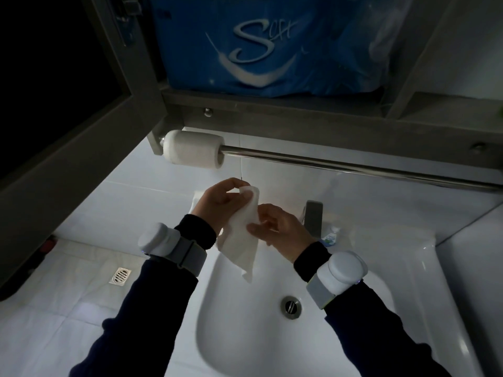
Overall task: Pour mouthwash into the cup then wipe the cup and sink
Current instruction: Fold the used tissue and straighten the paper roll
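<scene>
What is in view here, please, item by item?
sink: one, white, lower centre
drain: one, metal, in the sink
faucet: one, grey, behind the sink
small tube: one, white-blue, beside the faucet
rail: one, steel, under the cabinet
toilet roll: one, white, on the rail's left end
wrapped pack: one, blue, on the cabinet shelf
floor drain: one, metal, floor at left
paper tissue: one, white, held over the sink
wrist bands: two, white-grey, on the wrists
left hand: one, pinching the tissue's top
right hand: one, pinching the tissue's side edge
</scene>
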`<state>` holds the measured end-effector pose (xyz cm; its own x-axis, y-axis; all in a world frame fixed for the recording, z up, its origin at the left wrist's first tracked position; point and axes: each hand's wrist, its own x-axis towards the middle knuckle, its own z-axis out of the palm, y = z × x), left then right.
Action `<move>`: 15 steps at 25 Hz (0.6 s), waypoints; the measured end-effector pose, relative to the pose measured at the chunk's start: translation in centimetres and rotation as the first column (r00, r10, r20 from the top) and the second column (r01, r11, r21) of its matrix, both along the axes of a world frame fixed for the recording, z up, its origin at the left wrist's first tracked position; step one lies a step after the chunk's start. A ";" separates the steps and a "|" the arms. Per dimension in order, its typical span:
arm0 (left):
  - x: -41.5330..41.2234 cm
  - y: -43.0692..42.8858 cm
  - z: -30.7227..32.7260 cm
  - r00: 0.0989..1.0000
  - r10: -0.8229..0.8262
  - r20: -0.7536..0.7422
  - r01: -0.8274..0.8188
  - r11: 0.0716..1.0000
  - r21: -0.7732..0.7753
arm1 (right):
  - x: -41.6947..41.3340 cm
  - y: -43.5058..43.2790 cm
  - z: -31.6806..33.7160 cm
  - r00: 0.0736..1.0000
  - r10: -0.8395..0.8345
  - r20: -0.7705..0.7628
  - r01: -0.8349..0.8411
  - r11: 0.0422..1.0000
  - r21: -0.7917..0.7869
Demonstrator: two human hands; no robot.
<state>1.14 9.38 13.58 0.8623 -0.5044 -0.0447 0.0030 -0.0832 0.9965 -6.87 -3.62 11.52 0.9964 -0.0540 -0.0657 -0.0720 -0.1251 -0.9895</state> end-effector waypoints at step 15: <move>-1.9 -1.2 0.5 0.988 0.142 -0.056 -0.124 0.961 0.245 | 2.1 -2.1 3.9 0.880 -0.469 0.082 0.454 0.878 0.148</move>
